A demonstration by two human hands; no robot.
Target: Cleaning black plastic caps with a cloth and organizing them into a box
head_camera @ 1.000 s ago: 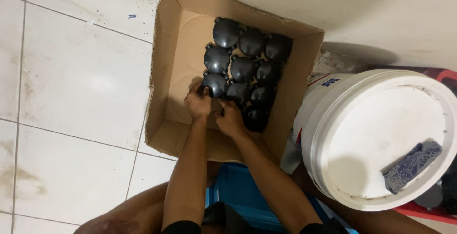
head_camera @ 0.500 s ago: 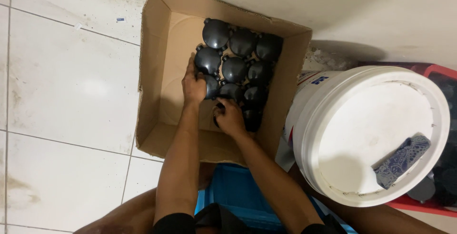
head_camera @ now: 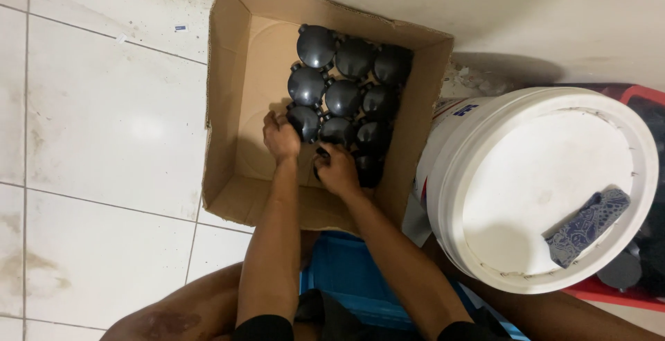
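Hands [head_camera: 280, 137] among boxed black domes [head_camera: 343, 97]

The light is soft and a bit dim, and it looks like it comes from above. The white floor tiles [head_camera: 104, 126] shine with a pale glow. The round black parts [head_camera: 343, 98] have small gray shiny spots on top. It is dark inside the cardboard box [head_camera: 228, 91] near the hands. The white bucket [head_camera: 540, 188] throws a gray shadow on the wall behind it. The picture is mostly sharp, a little soft at the bottom edge.
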